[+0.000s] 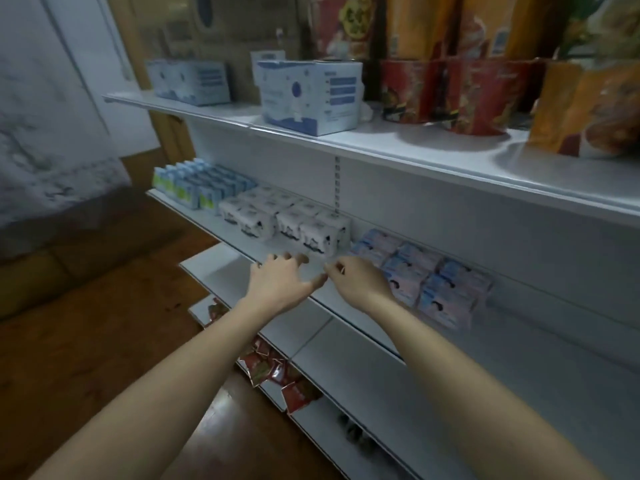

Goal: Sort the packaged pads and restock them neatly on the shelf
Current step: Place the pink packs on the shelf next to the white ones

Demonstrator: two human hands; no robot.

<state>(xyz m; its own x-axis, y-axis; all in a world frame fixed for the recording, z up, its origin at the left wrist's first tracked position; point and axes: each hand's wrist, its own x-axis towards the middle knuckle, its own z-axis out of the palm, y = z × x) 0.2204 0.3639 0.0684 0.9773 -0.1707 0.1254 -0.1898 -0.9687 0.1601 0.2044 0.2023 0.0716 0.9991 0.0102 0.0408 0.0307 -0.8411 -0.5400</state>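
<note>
**Over the middle shelf, both our hands empty**

Just beyond our left hand (277,282), fingers spread and holding nothing, sit the white pad packs (313,230). Our right hand (356,282) hovers loosely curled, empty, beside the blue-pink pad packs (426,282) on the shelf (346,306).

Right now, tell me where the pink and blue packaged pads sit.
Head view: the pink and blue packaged pads lie on the white middle shelf, right of the white packs, just beyond the right hand.

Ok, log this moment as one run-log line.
phase: restocking middle shelf | left hand: open, empty | right hand: empty, beside pink-blue packs | white packs: just behind hands
</note>
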